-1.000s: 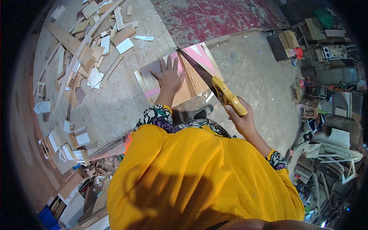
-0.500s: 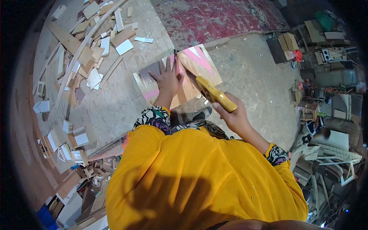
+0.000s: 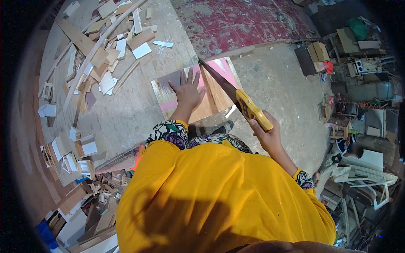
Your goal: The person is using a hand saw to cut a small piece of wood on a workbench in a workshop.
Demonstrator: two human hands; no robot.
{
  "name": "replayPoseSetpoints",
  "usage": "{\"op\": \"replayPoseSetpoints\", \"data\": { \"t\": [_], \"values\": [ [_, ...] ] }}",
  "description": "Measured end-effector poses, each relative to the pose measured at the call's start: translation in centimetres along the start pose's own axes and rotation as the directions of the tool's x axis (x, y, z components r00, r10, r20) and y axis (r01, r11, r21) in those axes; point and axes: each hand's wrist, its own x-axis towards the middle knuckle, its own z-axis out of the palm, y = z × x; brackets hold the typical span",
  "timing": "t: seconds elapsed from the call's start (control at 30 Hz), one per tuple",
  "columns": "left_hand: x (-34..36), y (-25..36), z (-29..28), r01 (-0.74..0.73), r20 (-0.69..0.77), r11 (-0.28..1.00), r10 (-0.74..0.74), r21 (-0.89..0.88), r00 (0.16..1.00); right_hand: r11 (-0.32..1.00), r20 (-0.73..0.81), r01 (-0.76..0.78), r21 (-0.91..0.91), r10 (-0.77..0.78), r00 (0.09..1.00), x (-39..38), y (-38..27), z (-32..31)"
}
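A wooden board (image 3: 211, 101) with pink and pale patches lies at the right edge of the worktable, part of it reaching out over the floor. My left hand (image 3: 186, 92) rests flat on its left part, fingers spread. My right hand (image 3: 269, 131) is wrapped round the yellow handle of a handsaw (image 3: 252, 110). The long dark blade slants across the board, its tip by the far edge, to the right of my left fingers. Whether the teeth are inside a cut I cannot tell.
Wood offcuts (image 3: 101, 55) are heaped on the worktable (image 3: 126, 114) at the far left. Small box-like pieces (image 3: 87, 145) stand near its left end. A red tabletop (image 3: 249, 21) lies beyond the board. Cartons (image 3: 318, 51) and clutter line the right side, where another person sits.
My right hand has drawn the saw back toward me and to the right, so more of its blade shows. My left hand stays flat on the board. The whole view has shifted slightly.
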Motion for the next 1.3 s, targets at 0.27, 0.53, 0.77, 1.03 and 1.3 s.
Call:
{"op": "replayPoseSetpoints", "data": {
  "t": [0.27, 0.53, 0.77, 1.03, 1.3],
  "values": [
    [0.2, 0.1, 0.1, 0.002, -0.001, 0.999, -0.002, -0.041, 1.000, 0.973, -0.029, -0.134, 0.188, 0.142, 0.990, -0.7, 0.2, 0.6],
    [0.3, 0.1, 0.0, 0.013, 0.009, 1.000, -0.013, 0.014, 1.000, 0.970, -0.058, -0.129, 0.205, 0.144, 0.988, 0.3, 0.2, 1.4],
    [0.3, 0.2, 0.0, 0.005, 0.000, 1.000, -0.005, -0.002, 1.000, 0.968, -0.064, -0.094, 0.233, 0.111, 0.992, 0.5, 1.0, 2.2],
    [0.2, 0.1, 0.0, 0.010, -0.003, 1.000, -0.010, -0.015, 1.000, 0.971, -0.045, -0.098, 0.220, 0.110, 0.993, 0.8, 0.8, 2.5],
    [0.3, 0.3, -0.3, -0.003, -0.009, 1.000, 0.003, -0.011, 1.000, 0.990, -0.083, -0.047, 0.134, 0.059, 0.995, 7.0, 2.6, 5.9]
  ]
}}
